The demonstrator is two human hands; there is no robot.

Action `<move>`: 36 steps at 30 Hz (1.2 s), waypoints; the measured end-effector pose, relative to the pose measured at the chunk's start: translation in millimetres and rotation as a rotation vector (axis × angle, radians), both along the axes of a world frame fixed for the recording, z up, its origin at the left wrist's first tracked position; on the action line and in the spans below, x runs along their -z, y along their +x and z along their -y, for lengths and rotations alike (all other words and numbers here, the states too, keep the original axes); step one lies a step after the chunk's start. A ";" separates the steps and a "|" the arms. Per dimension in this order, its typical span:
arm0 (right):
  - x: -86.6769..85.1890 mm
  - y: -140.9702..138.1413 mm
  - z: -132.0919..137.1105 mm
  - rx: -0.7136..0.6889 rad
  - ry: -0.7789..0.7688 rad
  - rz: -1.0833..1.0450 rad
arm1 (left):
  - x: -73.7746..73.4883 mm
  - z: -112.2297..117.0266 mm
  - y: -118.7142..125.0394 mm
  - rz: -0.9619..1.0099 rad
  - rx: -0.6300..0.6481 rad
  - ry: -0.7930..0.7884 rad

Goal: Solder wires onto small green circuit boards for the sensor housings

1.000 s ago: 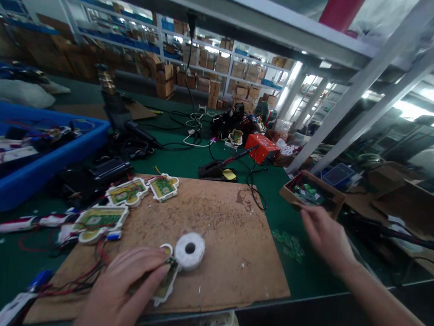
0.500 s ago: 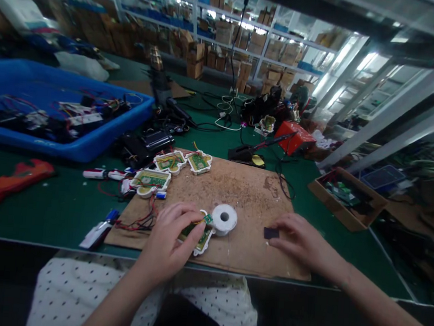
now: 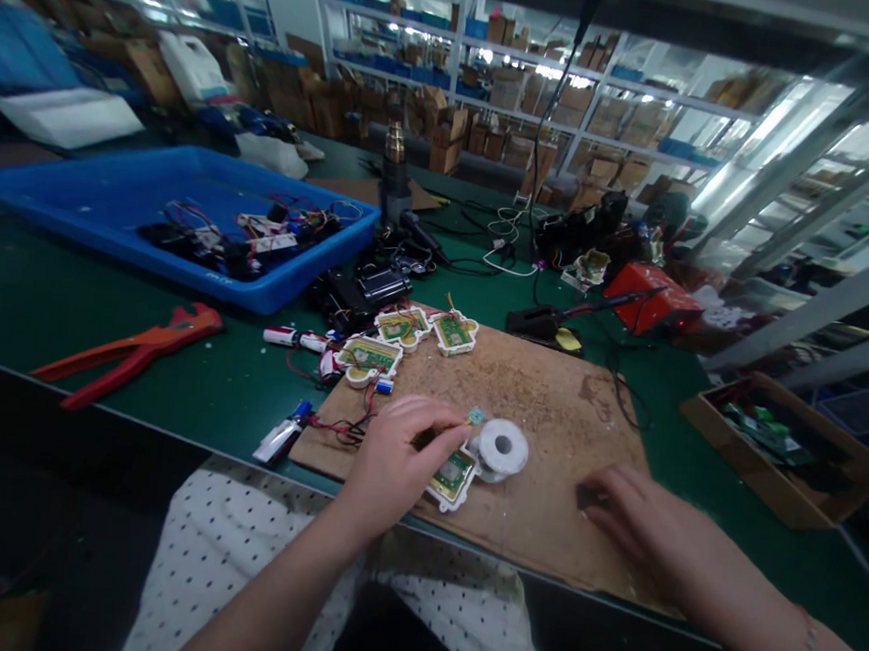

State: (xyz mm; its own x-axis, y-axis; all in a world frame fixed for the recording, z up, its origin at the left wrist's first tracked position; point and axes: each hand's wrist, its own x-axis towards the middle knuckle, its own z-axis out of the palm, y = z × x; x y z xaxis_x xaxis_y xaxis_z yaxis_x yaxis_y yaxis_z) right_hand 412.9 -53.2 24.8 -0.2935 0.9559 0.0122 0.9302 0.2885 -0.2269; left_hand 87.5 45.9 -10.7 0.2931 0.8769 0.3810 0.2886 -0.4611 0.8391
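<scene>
Both hands now rest on the board [image 3: 541, 394]: left hand [image 3: 394, 458] pinching a circuit piece [image 3: 454, 473], right hand [image 3: 640, 527] newly covering a dark chip [image 3: 587, 495].

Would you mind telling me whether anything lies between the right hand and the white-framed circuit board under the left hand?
Yes: the white solder spool stands on the brown board between the right hand and the circuit board, beside the board's right edge; the left hand rests on it.

Rough, scorched fibreboard [image 3: 549, 395] is being observed; at 10 o'clock, glossy blue plastic tray [image 3: 110, 240]; matt green mat [image 3: 233, 400].
</scene>
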 end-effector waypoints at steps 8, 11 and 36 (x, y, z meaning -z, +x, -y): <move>22.7 12.1 6.4 0.086 -0.028 -0.199 | 3.1 -4.3 3.1 0.063 0.006 -0.069; 31.6 14.2 17.4 0.120 -0.010 -0.234 | 6.8 -2.0 -0.9 0.093 0.019 -0.103; 3.6 -91.5 -106.2 -0.103 0.231 -0.476 | 5.0 -4.1 -5.2 0.226 0.080 -0.201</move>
